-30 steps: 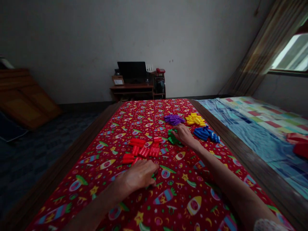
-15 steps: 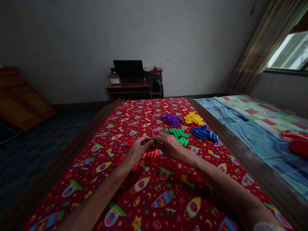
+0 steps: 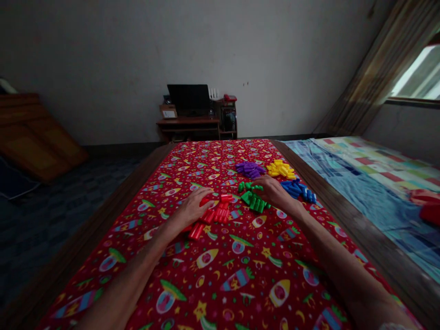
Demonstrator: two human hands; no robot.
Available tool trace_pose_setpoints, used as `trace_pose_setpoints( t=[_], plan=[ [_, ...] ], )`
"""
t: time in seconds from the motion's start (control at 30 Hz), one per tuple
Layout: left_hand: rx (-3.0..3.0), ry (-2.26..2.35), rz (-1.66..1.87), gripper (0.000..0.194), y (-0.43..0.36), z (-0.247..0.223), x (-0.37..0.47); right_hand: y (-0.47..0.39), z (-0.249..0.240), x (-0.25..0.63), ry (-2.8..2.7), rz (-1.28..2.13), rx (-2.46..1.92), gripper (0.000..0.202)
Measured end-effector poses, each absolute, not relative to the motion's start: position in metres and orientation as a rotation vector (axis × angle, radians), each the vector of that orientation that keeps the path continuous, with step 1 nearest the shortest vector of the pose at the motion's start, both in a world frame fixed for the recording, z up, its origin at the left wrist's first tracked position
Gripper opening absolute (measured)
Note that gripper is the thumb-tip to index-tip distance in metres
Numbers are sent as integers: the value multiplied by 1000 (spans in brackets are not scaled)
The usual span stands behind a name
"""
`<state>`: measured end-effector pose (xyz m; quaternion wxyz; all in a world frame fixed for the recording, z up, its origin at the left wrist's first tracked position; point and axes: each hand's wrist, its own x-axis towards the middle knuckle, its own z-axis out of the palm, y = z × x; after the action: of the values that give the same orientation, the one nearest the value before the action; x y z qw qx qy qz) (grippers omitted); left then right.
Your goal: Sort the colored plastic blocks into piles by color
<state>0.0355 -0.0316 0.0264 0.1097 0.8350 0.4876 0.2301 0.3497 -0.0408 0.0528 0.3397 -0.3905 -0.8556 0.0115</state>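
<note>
Left hand [image 3: 195, 206] held over red pieces [image 3: 222, 213], thumb and fingers parted; right hand [image 3: 271, 189] placed at green pieces [image 3: 256, 202], grip can't be told.

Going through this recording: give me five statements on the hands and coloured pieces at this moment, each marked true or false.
1. The left hand is at the red pieces. True.
2. The blue pieces lie nearer the camera than the yellow pieces. True.
3. The right hand reaches into the yellow pieces. False: it is at the green pieces.
4. The purple pieces lie left of the yellow ones. True.
5. Both hands touch each other. False: they are apart.
</note>
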Motion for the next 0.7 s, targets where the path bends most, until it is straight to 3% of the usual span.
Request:
trace_pose_setpoints(
  t=[0.37,0.5,0.7],
  plan=[
    [2511,1559,514,37,-21,3,17,-31,38,241,-2693,-90,-1110,29],
    [2489,1553,569,31,-22,8,23,-45,50,272,-2563,-23,-1078,21],
    [2449,1677,513,37,-23,14,30,-94,45,376,-2158,176,-1287,31]
  ],
)
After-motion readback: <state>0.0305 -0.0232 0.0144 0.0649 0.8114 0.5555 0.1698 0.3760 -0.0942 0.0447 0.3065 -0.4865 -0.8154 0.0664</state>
